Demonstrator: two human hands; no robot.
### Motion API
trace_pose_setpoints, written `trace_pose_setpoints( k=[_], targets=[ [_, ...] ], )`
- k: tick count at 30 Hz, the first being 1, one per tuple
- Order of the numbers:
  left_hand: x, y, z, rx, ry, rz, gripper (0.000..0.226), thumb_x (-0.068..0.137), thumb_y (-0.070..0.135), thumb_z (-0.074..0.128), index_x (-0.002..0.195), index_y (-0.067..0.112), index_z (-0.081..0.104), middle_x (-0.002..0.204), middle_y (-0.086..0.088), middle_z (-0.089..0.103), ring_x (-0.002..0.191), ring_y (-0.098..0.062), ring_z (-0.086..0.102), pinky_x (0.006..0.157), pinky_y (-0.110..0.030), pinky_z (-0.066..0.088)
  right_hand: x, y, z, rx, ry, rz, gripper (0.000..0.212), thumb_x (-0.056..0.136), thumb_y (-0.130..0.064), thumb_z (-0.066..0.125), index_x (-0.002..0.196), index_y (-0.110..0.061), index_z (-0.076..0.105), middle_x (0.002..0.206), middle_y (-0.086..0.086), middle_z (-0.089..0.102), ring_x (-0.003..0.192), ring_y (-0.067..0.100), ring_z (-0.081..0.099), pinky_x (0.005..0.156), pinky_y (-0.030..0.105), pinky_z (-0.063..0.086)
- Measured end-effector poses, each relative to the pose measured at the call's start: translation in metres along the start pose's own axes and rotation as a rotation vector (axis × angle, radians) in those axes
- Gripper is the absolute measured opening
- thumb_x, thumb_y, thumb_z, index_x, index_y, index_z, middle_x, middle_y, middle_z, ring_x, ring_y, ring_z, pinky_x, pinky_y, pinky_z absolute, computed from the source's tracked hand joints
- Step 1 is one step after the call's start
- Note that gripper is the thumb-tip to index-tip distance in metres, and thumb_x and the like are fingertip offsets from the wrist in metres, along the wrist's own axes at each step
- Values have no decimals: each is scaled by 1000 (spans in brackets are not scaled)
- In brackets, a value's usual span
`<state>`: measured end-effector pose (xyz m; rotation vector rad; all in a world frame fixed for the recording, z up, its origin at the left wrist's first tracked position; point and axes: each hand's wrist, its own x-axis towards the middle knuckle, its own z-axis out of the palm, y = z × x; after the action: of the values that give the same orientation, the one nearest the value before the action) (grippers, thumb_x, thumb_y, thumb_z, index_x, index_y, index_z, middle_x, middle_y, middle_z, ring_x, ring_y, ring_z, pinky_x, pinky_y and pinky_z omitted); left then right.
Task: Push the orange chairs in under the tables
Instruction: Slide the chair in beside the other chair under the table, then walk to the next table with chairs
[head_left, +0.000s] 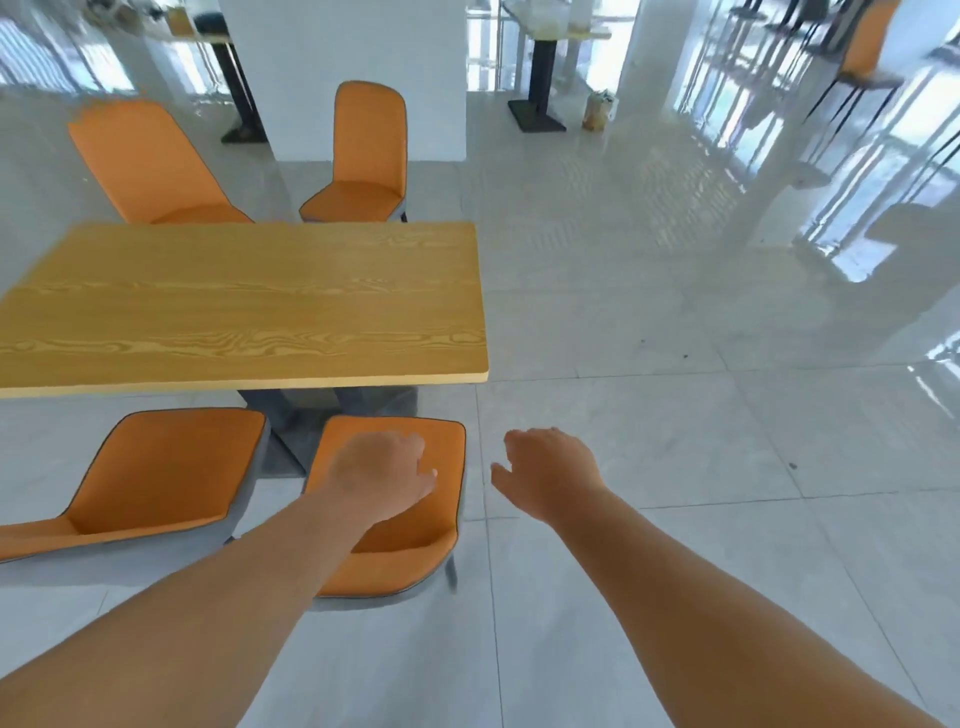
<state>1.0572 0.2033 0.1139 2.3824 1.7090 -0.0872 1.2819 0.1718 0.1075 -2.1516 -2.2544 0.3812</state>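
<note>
left hand (382, 475) over orange chair (410, 551) | right hand (550, 475) just beside

head-worn wide view, forward and down, close over table (244, 306)

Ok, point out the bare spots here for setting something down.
The whole wooden tabletop is bare. The white tiled floor right of it is open too. Crowded: the near edge, where two orange padded chairs sit under the left hand.
</note>
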Motion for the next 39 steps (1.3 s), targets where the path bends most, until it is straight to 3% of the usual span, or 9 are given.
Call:
trace_pose_setpoints(
  k=[2, 6, 9, 15, 19, 23, 28, 35, 39],
  targets=[
    [14, 34, -18, 22, -27, 14, 25, 94, 50, 56, 86, 27, 55, 82, 8, 58, 72, -9, 52, 55, -26, 35, -1, 27, -25, -22, 15, -5, 25, 97, -45, 54, 88, -22, 57, 79, -5, 53, 90, 27, 62, 68, 35, 36],
    [44, 88, -44, 50, 17, 82, 41, 91, 53, 55, 120, 24, 54, 108, 3, 61, 101, -22, 56, 77, -40, 50, 4, 77, -62, -62, 94, -22, 47, 94, -59, 54, 119, -20, 63, 109, 2, 66, 107, 28, 59, 81, 40, 43],
    [76, 117, -59, 82, 73, 121, 53, 90, 60, 55, 130, 24, 53, 117, 2, 63, 110, -25, 55, 90, -44, 48, 17, 112, -84, -72, 92, 5, 58, 93, -65, 51, 129, -21, 59, 120, 3, 64, 114, 28, 57, 92, 44, 46],
    [173, 164, -61, 25, 79, 131, 45, 90, 60, 53, 117, 25, 62, 99, 5, 68, 90, -21, 61, 75, -37, 51, 77, 183, -108, -109, 65, 47, 56, 93, -67, 47, 121, -21, 63, 110, 3, 69, 106, 28, 62, 82, 40, 45],
    [267, 196, -49, -24, 28, 149, 37, 90, 58, 55, 107, 27, 65, 85, 9, 58, 80, -19, 56, 65, -33, 43, 137, 241, -119, -124, 12, 66, 54, 94, -68, 46, 112, -22, 66, 103, 1, 71, 96, 26, 67, 70, 36, 43],
    [363, 231, -54, -13, -59, 176, 43, 90, 58, 55, 117, 25, 61, 97, 4, 65, 88, -24, 61, 69, -35, 43, 199, 307, -153, -179, -19, 103, 57, 95, -70, 44, 121, -22, 62, 108, 1, 72, 101, 27, 66, 76, 37, 46],
    [470, 274, -100, -3, -3, 204, 62, 88, 62, 52, 138, 28, 42, 120, -2, 68, 104, -30, 64, 73, -37, 41, 277, 382, -218, -132, 75, 145, 67, 95, -70, 48, 142, -22, 50, 127, 5, 65, 119, 30, 57, 98, 44, 47],
    [636, 302, -139, 64, 97, 164, 77, 86, 63, 52, 149, 28, 24, 113, -3, 69, 98, -32, 66, 74, -40, 44, 445, 470, -238, -38, 70, 82, 71, 93, -69, 51, 146, -23, 43, 130, 6, 66, 123, 31, 58, 93, 42, 48],
    [711, 283, -145, 86, 63, 2, 81, 90, 62, 52, 154, 26, 19, 118, -6, 69, 101, -32, 66, 79, -41, 50, 562, 487, -243, -37, 19, -70, 78, 93, -70, 51, 153, -24, 32, 125, 6, 68, 121, 31, 60, 91, 43, 49]
  ],
)
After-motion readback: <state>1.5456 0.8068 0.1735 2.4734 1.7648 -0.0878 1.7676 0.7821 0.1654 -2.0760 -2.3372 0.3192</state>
